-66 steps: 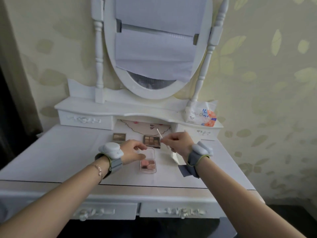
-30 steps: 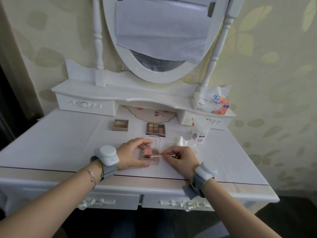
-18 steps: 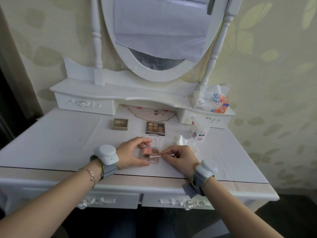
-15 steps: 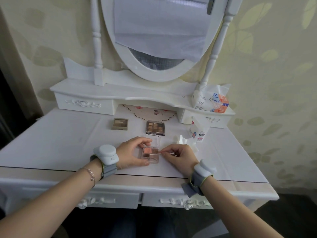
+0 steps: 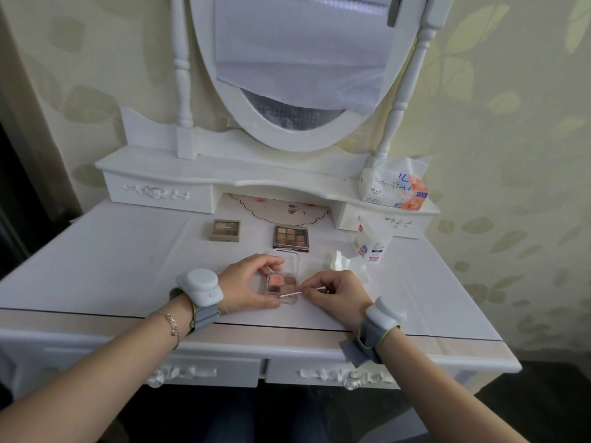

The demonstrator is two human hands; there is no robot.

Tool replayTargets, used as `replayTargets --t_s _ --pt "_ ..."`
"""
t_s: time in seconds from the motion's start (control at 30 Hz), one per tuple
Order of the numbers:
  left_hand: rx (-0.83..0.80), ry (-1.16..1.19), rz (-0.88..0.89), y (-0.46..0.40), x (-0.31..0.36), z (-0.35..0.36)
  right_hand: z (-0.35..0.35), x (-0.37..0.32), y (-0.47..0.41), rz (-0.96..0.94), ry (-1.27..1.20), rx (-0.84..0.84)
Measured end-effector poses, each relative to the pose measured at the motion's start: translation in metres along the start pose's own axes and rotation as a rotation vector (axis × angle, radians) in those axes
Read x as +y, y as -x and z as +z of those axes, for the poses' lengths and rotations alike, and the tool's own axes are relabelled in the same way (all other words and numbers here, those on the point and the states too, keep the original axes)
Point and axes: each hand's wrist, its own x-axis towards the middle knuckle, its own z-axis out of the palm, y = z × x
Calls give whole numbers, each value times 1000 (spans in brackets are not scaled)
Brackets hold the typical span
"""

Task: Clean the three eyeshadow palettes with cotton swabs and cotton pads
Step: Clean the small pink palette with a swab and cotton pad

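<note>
A small clear palette with pink and brown shades lies open on the dressing table, its lid tipped back. My left hand grips it between thumb and fingers at its left side. My right hand pinches a cotton swab, whose white tip rests on the palette's front edge. Farther back lie a brown square palette and a nine-shade palette.
A white swab box stands at the right, with crumpled white cotton pads beside it. A tissue pack sits on the raised shelf under the oval mirror. Drawers run along the table's front.
My right hand came down from above the table and brought the swab onto the clear palette. The swab tip has since slid toward the palette's front edge. My left hand keeps its hold.
</note>
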Motion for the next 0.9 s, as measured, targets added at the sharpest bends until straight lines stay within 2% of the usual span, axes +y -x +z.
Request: replayTargets --t_s 0.3,0.77,0.9 --pt "53 -43 1 2 1 2 -2 -2 4 55 -51 87" --pt "71 -26 -12 1 1 3 1 0 3 -3 83 11" --pt "5 -35 -8 3 1 -2 2 -1 3 -7 94 9"
